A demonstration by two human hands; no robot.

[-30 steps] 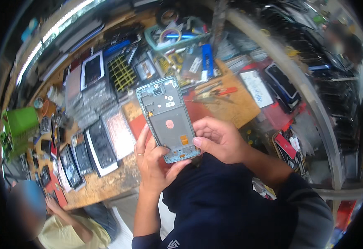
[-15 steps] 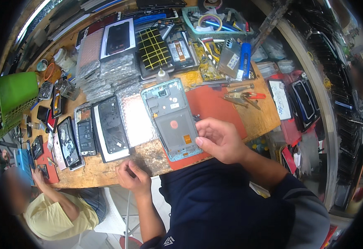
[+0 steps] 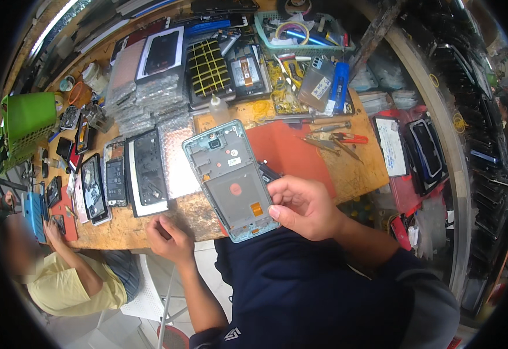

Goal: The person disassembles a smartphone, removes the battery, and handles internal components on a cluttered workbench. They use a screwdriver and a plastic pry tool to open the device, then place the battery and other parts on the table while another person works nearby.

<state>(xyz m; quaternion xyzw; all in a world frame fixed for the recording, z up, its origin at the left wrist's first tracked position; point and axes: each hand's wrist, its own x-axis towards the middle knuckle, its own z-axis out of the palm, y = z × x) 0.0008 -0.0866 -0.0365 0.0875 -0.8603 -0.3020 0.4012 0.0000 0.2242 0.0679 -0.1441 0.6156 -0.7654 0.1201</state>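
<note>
My right hand pinches the lower right edge of a phone frame between thumb and fingers. The frame is grey inside with a teal rim, a camera opening near its top, a round pinkish sticker and an orange flex piece low down. It is held tilted above the front edge of the workbench. My left hand hangs at the bench's front edge, fingers loosely bent and thumb apart, with nothing seen in it. Behind the phone frame lies an orange-red mat, with a small dark part partly hidden by the frame.
Pliers and tweezers lie right of the mat. Bubble-wrapped packs, a small bottle and opened phones cover the wooden bench. A teal basket stands behind. A person in yellow sits at left.
The phone frame has shifted left and nearer me in my right hand and turned slightly, its top leaning further left. My left hand has moved a little left. The view has shifted slightly.
</note>
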